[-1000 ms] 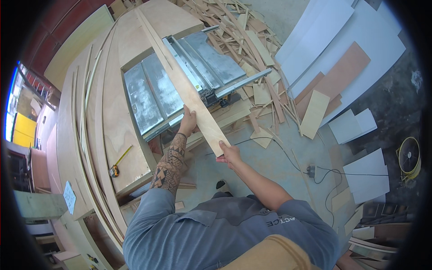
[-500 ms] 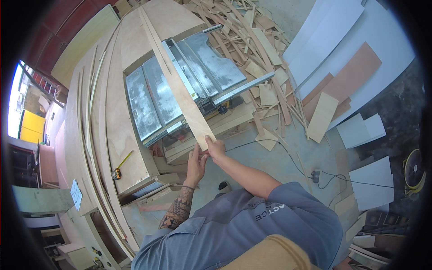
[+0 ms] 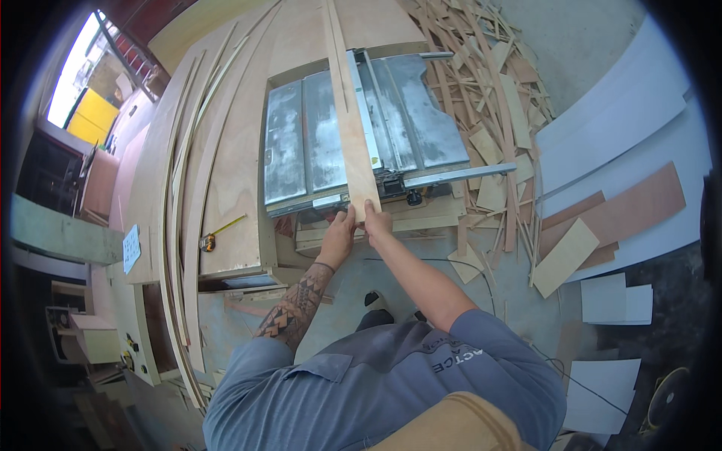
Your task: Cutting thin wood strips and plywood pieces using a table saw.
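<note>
A long, narrow strip of plywood (image 3: 358, 161) lies across the metal top of a table saw (image 3: 321, 131), running along the saw's fence (image 3: 365, 113). Its far end extends onto the large wooden bench beyond. My right hand (image 3: 377, 224) grips the near end, thumb on top and the other fingers beneath. Closed at that end's left edge is my left hand (image 3: 339, 236), its fingertips against the strip. Both hands are just on my side of the saw's front rail (image 3: 459, 176). The strip hides the blade area.
An extended yellow-and-black tape measure (image 3: 208, 242) rests on the bench (image 3: 233, 195), beside several long thin strips (image 3: 179, 188). Wood offcuts (image 3: 500, 98) heap up right of the saw. White sheets (image 3: 609, 135) lean farther right. A black cable (image 3: 481, 274) crosses the floor.
The plywood strip has slid forward over the saw, its near end now closer to the front rail. Both hands moved forward with it. The view has turned, shifting the scene to the right.
</note>
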`<state>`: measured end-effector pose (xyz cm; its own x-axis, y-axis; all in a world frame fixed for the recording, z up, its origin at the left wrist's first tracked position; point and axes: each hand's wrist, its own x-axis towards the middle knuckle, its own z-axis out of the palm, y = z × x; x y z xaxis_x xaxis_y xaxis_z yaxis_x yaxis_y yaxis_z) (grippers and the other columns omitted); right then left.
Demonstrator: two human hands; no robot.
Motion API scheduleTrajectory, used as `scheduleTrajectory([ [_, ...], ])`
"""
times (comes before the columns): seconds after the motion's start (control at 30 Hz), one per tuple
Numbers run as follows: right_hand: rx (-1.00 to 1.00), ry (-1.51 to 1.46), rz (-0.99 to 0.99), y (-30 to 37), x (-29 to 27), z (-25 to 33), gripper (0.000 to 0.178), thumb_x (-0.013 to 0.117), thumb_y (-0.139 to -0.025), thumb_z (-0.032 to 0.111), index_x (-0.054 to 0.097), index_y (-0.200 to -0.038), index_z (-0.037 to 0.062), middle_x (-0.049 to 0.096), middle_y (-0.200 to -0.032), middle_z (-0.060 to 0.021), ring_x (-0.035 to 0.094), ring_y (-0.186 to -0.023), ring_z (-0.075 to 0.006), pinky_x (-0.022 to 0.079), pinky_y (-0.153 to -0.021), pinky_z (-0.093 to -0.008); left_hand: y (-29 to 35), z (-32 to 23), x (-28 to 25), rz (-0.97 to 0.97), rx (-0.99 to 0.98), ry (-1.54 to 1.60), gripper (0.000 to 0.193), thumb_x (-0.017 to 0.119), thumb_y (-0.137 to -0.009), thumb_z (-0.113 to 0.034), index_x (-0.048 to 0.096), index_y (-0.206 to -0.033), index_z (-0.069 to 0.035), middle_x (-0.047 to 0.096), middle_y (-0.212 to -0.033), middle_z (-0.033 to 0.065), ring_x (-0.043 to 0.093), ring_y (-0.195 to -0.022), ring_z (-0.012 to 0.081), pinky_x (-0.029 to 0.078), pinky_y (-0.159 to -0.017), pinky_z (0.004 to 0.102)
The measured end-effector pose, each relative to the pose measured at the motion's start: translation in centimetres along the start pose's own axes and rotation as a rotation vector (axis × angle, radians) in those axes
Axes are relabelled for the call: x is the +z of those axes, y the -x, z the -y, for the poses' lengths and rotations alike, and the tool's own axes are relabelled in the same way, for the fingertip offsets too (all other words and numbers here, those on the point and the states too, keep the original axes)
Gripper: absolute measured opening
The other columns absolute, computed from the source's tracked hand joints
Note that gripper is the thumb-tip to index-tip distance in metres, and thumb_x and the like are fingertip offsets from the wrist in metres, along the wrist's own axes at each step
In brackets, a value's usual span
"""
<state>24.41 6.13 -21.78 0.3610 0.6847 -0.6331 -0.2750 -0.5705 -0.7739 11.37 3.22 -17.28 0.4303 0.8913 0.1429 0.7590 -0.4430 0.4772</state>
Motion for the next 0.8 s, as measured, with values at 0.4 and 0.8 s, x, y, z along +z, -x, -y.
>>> scheduleTrajectory([
  [0.4,-0.727,0.637,0.068,5.3,-7.3,4.1,0.034,0.079,-0.090,0.028,0.069,-0.113,0.0058,0.067,-0.117,-0.0190,0.064,-0.105,-0.0364,0.050,-0.091,-0.0494,-4.9,2.6,-0.9,-0.026,-0.025,-0.046,0.049,0.064,-0.101,-0.020,0.051,-0.143,0.003,0.065,-0.105,0.0216,0.068,-0.095,0.0419,0.055,-0.079,0.0496],
  [0.8,-1.194,0.901,-0.133,-1.6,-4.5,15.4,0.034,0.081,-0.088,0.027,0.068,-0.111,0.0056,0.053,-0.134,-0.0231,0.045,-0.129,-0.0431,0.036,-0.110,-0.0557,-13.7,5.6,-1.5,-0.002,-0.072,0.004,0.048,0.062,-0.102,-0.019,0.052,-0.143,0.003,0.066,-0.106,0.0234,0.068,-0.095,0.0441,0.056,-0.081,0.0512],
])
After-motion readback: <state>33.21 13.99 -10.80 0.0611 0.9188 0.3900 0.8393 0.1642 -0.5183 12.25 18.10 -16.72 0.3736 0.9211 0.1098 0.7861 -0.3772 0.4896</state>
